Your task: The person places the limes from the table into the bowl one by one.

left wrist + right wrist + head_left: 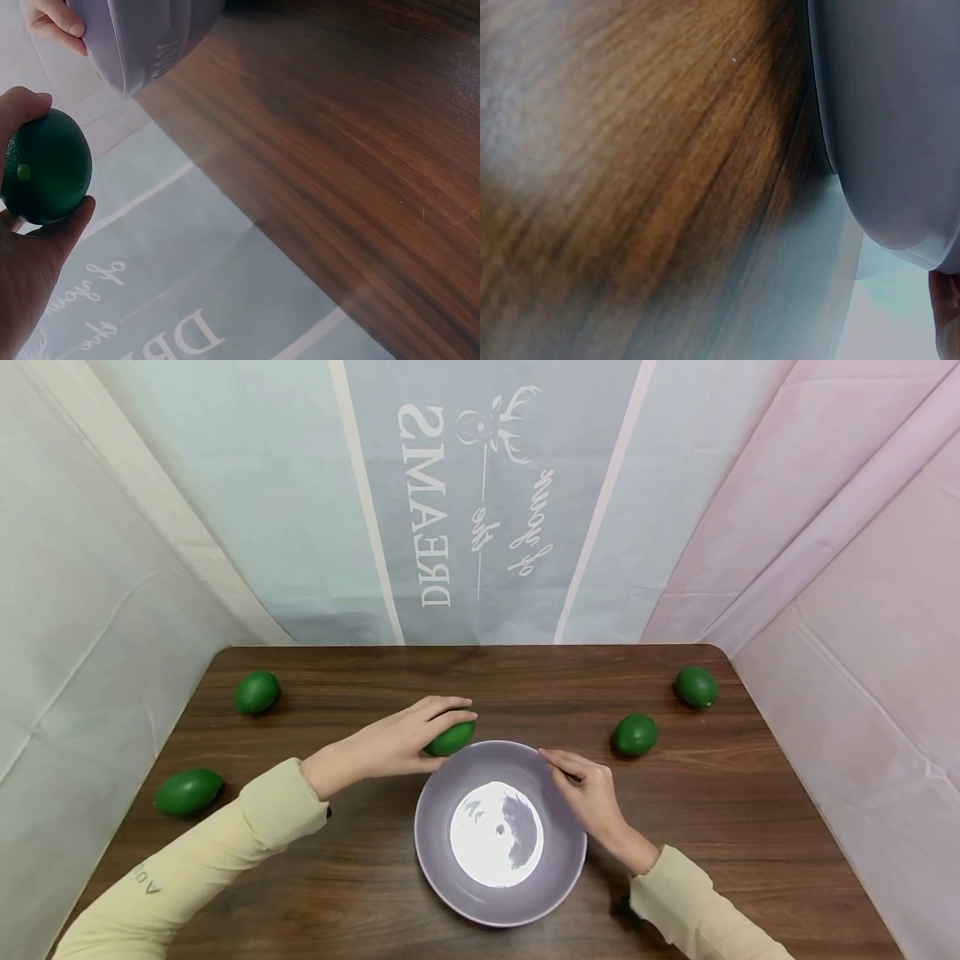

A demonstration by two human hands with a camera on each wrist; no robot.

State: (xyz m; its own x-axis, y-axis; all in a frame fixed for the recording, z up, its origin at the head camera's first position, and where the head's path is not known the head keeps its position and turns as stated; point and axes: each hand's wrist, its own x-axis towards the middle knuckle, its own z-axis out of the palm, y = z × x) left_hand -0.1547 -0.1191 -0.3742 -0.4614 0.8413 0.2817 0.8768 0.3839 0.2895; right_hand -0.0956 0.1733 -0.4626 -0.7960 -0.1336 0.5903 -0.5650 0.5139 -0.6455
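My left hand (397,739) grips a green lime (452,741) just outside the far left rim of a purple-grey bowl (437,835). In the left wrist view, thumb and fingers wrap the sides of the lime (54,169), its stem end facing the camera. At the bowl's far right rim, my right hand (592,793) pinches the edge between thumb and fingers. Only a glossy reflection shows inside the bowl. From the right wrist, the outer wall of the bowl (900,112) fills the right side, with fingertips (946,315) at its rim.
Two more limes lie on the left of the brown wooden table (337,885): one far back (257,692), one nearer (188,792). Two others, a nearer lime (635,735) and a corner lime (697,686), lie at right. Fabric walls (300,527) enclose the back and sides.
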